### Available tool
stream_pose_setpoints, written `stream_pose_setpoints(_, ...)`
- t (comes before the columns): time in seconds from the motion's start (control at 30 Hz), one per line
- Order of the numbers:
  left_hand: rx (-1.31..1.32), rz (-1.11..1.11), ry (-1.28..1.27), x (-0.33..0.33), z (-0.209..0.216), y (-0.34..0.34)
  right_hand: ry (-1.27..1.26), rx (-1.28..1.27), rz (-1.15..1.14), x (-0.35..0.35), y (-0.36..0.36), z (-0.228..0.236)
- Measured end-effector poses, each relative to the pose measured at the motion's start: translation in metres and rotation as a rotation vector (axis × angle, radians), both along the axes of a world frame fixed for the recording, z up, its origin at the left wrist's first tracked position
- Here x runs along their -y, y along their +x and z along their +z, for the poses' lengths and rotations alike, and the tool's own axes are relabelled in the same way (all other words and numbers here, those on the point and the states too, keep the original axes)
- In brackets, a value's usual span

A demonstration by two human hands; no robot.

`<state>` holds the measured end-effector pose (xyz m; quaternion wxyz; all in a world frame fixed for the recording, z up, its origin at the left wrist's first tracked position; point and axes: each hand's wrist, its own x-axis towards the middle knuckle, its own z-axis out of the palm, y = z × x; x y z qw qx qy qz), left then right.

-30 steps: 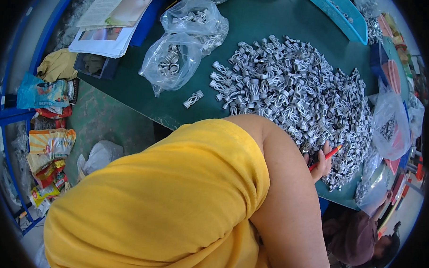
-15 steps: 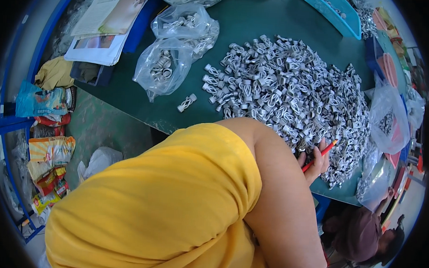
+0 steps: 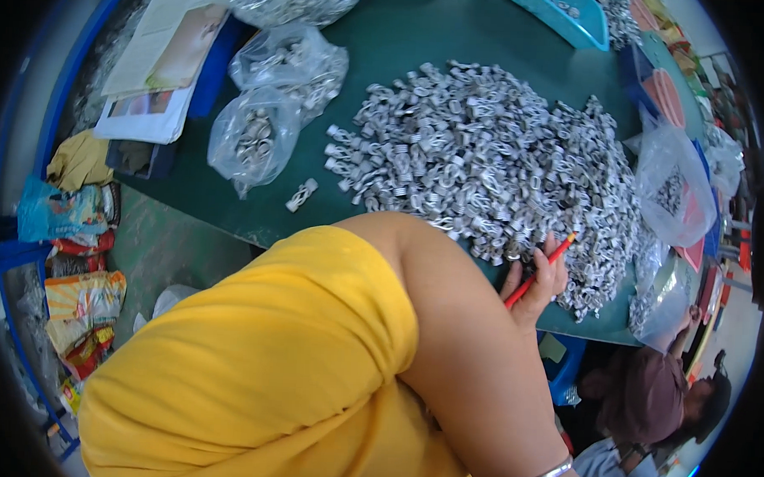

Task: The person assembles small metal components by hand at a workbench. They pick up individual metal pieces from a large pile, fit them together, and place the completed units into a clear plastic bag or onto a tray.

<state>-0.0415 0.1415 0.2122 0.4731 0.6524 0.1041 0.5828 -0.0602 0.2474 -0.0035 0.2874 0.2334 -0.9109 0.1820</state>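
Observation:
My left arm (image 3: 471, 326), in a yellow sleeve, crosses the picture with its elbow bent. A silver bracelet (image 3: 547, 475) circles its wrist at the lower edge, and the hand is out of sight. Beyond that forearm, my right hand (image 3: 542, 282) rests at the near edge of a large pile of small silver-grey metal pieces (image 3: 486, 158) with looped ends and ribbed collars. A slim red pen (image 3: 532, 280) with an orange tip is held across its fingers. Whether the fingertips also grip a metal piece cannot be made out.
The pile lies on a green table (image 3: 406, 29). One metal piece (image 3: 301, 195) lies apart. Clear bags (image 3: 252, 141) of metal parts are at the left, papers (image 3: 155, 104) beyond them. A turquoise tray (image 3: 566, 22) stands far right. Another person (image 3: 637, 399) is at the lower right.
The view has shifted, so the table and its contents sit further left. My right hand keeps the red pen at the pile's edge. More of my left wrist with the bracelet shows.

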Motion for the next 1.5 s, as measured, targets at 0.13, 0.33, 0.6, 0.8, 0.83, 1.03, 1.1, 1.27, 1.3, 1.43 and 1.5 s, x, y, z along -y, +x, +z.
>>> stream_pose_setpoints(0.13, -0.147, 0.123, -0.106, 0.009, -0.013, -0.021, -0.011, 0.031, 0.046, 0.003, -0.006, 0.0)
stream_pose_setpoints(0.33, -0.67, 1.403, -0.048, 0.041, -0.087, -0.062, -0.03, 0.15, 0.014, -0.017, -0.002, -0.001)
stream_pose_setpoints(0.6, -0.85, 1.798, -0.588, 0.084, -0.156, -0.122, -0.092, 0.141, 0.012, -0.005, 0.0, 0.013)
stream_pose_setpoints(0.8, -0.851, 1.899, -0.681, 0.102, -0.161, -0.121, -0.142, 0.098, 0.045, -0.008, 0.002, 0.007)
stream_pose_setpoints(0.83, -0.847, 1.93, -0.738, 0.108, -0.163, -0.119, -0.144, 0.082, 0.052, -0.006, 0.002, 0.006)
stream_pose_setpoints(1.03, -1.001, 1.875, -0.662, 0.119, -0.155, -0.109, -0.184, 0.048, 0.057, -0.007, 0.004, 0.0)
stream_pose_setpoints(1.1, -1.129, 1.725, -0.679, 0.116, -0.152, -0.101, -0.194, 0.053, 0.068, -0.007, 0.003, -0.001)
stream_pose_setpoints(1.27, -1.15, 1.749, -0.766, 0.121, -0.162, -0.093, -0.187, -0.011, 0.061, -0.006, 0.002, 0.0)
stream_pose_setpoints(1.3, -1.135, 1.766, -0.743, 0.117, -0.161, -0.091, -0.186, -0.019, 0.059, -0.007, 0.002, 0.001)
stream_pose_setpoints(1.43, -1.124, 1.762, -0.716, 0.122, -0.168, -0.094, -0.206, -0.035, 0.073, -0.006, 0.002, -0.002)
stream_pose_setpoints(1.5, -1.103, 1.757, -0.731, 0.124, -0.171, -0.094, -0.189, -0.042, 0.065, -0.006, 0.003, -0.003)
